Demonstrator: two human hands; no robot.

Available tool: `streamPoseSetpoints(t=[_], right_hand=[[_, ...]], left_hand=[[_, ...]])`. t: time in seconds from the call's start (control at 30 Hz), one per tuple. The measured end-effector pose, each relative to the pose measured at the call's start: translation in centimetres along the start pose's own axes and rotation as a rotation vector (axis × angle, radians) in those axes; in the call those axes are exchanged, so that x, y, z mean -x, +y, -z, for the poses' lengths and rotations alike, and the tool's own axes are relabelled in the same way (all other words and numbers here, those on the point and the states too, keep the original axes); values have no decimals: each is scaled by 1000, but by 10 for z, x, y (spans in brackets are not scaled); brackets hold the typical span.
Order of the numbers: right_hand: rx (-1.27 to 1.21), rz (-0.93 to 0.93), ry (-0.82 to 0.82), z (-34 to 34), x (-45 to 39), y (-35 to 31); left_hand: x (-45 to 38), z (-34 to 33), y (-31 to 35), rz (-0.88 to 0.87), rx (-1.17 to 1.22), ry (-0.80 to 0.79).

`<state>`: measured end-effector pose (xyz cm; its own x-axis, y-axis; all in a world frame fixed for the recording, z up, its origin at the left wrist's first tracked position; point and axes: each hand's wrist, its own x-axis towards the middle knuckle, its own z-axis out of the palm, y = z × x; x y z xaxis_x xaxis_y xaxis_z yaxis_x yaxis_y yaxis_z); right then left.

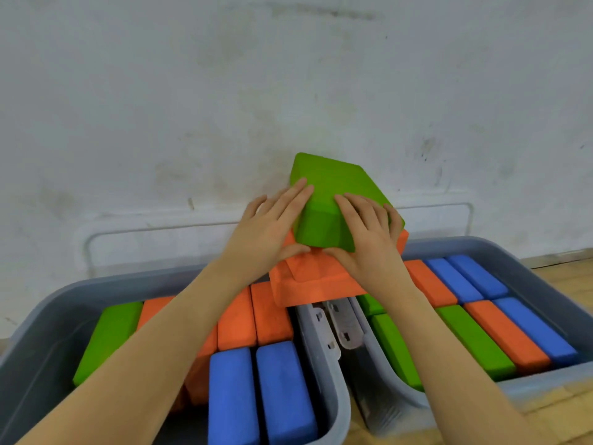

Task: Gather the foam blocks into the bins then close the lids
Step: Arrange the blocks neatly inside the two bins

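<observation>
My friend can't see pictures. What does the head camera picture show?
Two hands, left and right, hold a green block on an orange block above two grey bins packed with blue, orange and green blocks, beside a white wall.

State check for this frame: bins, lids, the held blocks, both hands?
Left bin: open, nearly full of blocks.
Right bin: open, nearly full.
Lids: up against the wall.
Green block: held, tilted, on the orange blocks.
Orange blocks: held above the bins.
Left hand: gripping the stack.
Right hand: gripping the stack.
</observation>
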<state>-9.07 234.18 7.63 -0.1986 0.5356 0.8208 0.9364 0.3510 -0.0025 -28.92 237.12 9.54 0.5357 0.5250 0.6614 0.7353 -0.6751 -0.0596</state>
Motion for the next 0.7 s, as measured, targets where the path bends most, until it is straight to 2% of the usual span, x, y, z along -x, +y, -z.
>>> streamPoseSetpoints(t=[0.2, 0.33, 0.47, 0.53, 0.7], right_hand=[[-185, 74, 41, 13, -22, -32], [-161, 100, 67, 7, -28, -58], [-342, -160, 126, -7, -9, -66], [-327, -251, 43, -19, 8, -55], [-172, -287, -432, -40, 30, -30]], left_hand=[[16, 42, -22, -54, 56, 38], [34, 55, -32, 19, 42, 79], [59, 56, -36, 173, 119, 161], [70, 51, -35, 281, 168, 185], [87, 32, -30, 537, 215, 219]])
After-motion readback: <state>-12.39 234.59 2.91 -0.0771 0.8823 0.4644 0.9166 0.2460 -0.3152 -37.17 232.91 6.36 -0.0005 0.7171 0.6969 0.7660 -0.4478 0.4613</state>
